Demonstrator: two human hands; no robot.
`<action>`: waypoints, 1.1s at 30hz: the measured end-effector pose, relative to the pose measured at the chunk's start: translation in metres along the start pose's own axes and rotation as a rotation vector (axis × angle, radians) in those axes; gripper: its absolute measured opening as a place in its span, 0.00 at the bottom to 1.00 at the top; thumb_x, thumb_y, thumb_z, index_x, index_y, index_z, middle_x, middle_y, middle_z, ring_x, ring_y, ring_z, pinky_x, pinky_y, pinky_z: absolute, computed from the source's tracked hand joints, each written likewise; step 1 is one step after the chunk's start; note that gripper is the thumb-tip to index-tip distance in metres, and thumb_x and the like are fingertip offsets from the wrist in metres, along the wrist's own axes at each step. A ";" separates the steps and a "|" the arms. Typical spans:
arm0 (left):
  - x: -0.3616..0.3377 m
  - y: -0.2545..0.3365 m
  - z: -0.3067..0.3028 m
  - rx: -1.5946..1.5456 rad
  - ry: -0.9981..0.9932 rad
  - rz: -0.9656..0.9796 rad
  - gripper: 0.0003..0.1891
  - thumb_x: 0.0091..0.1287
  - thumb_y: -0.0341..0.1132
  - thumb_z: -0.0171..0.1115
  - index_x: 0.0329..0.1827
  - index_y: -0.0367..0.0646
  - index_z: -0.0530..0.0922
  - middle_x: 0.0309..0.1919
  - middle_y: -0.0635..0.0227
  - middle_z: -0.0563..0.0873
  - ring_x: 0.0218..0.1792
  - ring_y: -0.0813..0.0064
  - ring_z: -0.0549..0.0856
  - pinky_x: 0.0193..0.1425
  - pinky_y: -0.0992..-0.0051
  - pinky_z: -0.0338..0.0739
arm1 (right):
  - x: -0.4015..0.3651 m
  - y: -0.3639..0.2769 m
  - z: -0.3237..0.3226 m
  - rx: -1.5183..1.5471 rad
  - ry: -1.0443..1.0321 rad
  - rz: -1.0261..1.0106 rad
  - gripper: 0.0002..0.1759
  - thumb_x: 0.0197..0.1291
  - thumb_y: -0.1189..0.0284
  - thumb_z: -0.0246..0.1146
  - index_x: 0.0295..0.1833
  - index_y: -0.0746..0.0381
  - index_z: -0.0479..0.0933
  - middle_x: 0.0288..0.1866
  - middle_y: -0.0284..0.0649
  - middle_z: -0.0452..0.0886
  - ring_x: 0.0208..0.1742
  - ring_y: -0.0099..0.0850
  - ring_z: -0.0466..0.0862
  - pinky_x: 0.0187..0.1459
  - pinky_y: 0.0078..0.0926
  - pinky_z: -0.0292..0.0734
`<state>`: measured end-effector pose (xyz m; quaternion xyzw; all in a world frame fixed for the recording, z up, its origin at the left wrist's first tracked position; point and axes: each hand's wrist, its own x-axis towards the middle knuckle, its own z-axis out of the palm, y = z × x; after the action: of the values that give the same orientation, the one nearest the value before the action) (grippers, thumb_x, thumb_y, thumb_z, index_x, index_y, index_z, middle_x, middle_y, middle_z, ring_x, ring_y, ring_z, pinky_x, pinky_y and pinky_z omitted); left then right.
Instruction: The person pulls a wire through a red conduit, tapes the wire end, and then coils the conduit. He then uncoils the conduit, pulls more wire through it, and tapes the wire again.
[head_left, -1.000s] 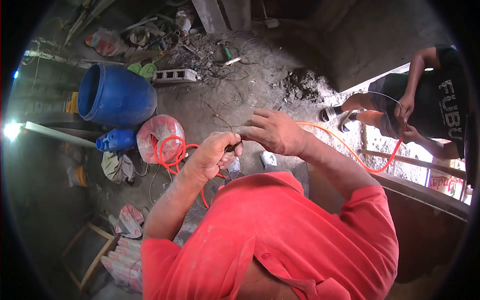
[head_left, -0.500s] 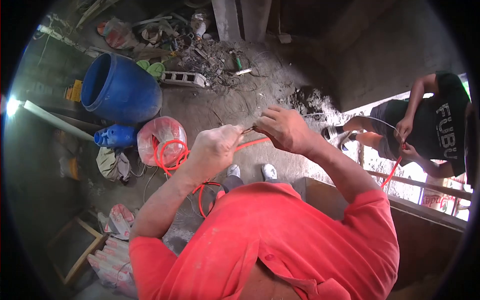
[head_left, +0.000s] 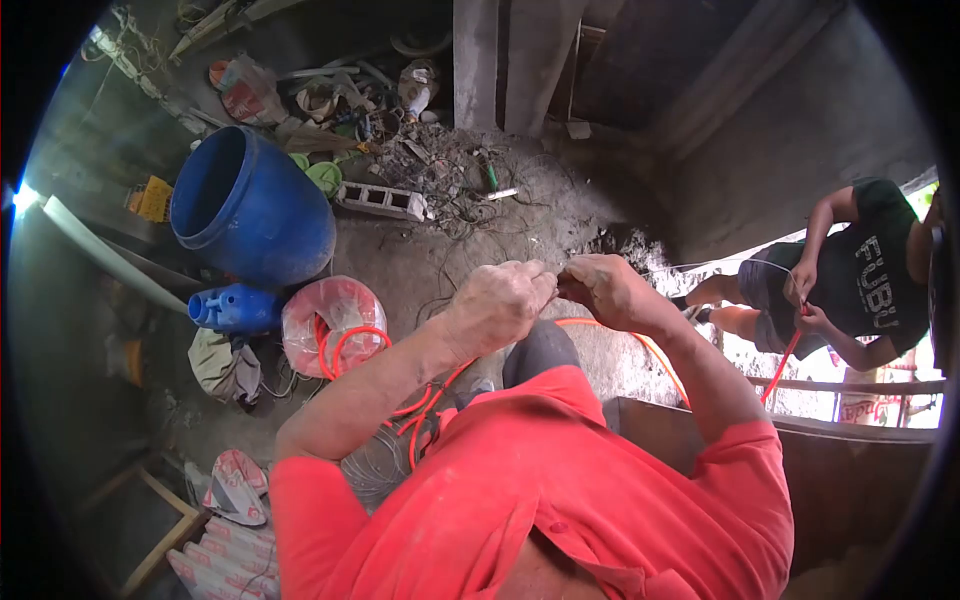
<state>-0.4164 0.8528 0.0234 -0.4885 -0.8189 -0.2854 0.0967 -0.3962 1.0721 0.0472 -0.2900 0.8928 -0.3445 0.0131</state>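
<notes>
Head view: left hand fisted, apparently round the end of orange tubing; right hand pinching thin wire, fingertips nearly touching. Trails down to coil on floor, near blue drum. Looks light, springy, slick; probably kinks if bent hard. Best gripped close behind the end.

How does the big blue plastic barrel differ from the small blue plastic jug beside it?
The big blue plastic barrel is far larger than the small blue plastic jug. The barrel has a wide open mouth; the jug narrows to a small neck. Both are blue plastic.
</notes>
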 end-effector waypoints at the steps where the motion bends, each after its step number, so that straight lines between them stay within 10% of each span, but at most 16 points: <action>1: -0.002 -0.009 -0.002 -0.005 -0.001 -0.001 0.06 0.64 0.33 0.61 0.39 0.41 0.77 0.33 0.61 0.80 0.35 0.62 0.84 0.36 0.65 0.80 | 0.008 0.000 0.002 0.018 -0.052 0.002 0.08 0.60 0.72 0.67 0.37 0.65 0.76 0.30 0.48 0.79 0.35 0.48 0.81 0.35 0.40 0.76; 6: -0.010 -0.075 -0.003 0.011 -0.157 0.069 0.06 0.62 0.35 0.58 0.35 0.42 0.76 0.29 0.62 0.80 0.32 0.63 0.85 0.33 0.66 0.80 | 0.059 0.040 0.033 0.017 -0.148 -0.089 0.08 0.59 0.70 0.66 0.38 0.63 0.78 0.32 0.49 0.80 0.36 0.52 0.81 0.36 0.44 0.76; 15: 0.030 -0.231 0.048 0.004 -0.370 -0.127 0.06 0.59 0.33 0.57 0.33 0.41 0.77 0.30 0.60 0.82 0.34 0.64 0.86 0.35 0.66 0.81 | 0.186 0.196 0.073 0.401 -0.632 0.360 0.15 0.66 0.66 0.61 0.55 0.62 0.79 0.40 0.54 0.84 0.39 0.50 0.84 0.42 0.43 0.78; 19: 0.056 -0.288 0.066 -0.002 -0.274 -0.125 0.05 0.60 0.33 0.57 0.32 0.41 0.77 0.29 0.60 0.81 0.32 0.63 0.86 0.34 0.67 0.81 | 0.236 0.226 0.055 0.273 -0.645 0.406 0.12 0.65 0.69 0.62 0.47 0.67 0.80 0.38 0.50 0.84 0.40 0.48 0.84 0.42 0.40 0.78; 25: 0.082 -0.360 0.058 0.049 -0.134 -0.094 0.05 0.60 0.35 0.57 0.29 0.44 0.76 0.26 0.63 0.79 0.29 0.66 0.84 0.29 0.68 0.79 | 0.289 0.252 0.055 0.053 -0.303 0.138 0.08 0.64 0.69 0.61 0.41 0.62 0.80 0.35 0.51 0.83 0.39 0.54 0.82 0.40 0.48 0.77; 27: 0.086 -0.384 0.057 0.146 -0.165 -0.097 0.06 0.61 0.35 0.58 0.26 0.48 0.75 0.25 0.65 0.78 0.28 0.67 0.84 0.28 0.68 0.79 | 0.320 0.257 0.040 0.035 -0.472 0.280 0.14 0.62 0.62 0.65 0.47 0.61 0.80 0.43 0.50 0.85 0.45 0.52 0.83 0.46 0.47 0.78; 33: 0.082 -0.490 0.011 -0.079 -0.088 -0.402 0.09 0.67 0.39 0.59 0.32 0.45 0.80 0.29 0.63 0.83 0.33 0.61 0.85 0.36 0.64 0.81 | 0.415 0.265 -0.037 0.112 0.121 0.461 0.20 0.64 0.69 0.67 0.58 0.67 0.78 0.52 0.52 0.85 0.52 0.43 0.85 0.53 0.34 0.79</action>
<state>-0.8754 0.7443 -0.1326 -0.3308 -0.8915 -0.3091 -0.0170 -0.8844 1.0333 -0.0164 -0.0565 0.9140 -0.3981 0.0540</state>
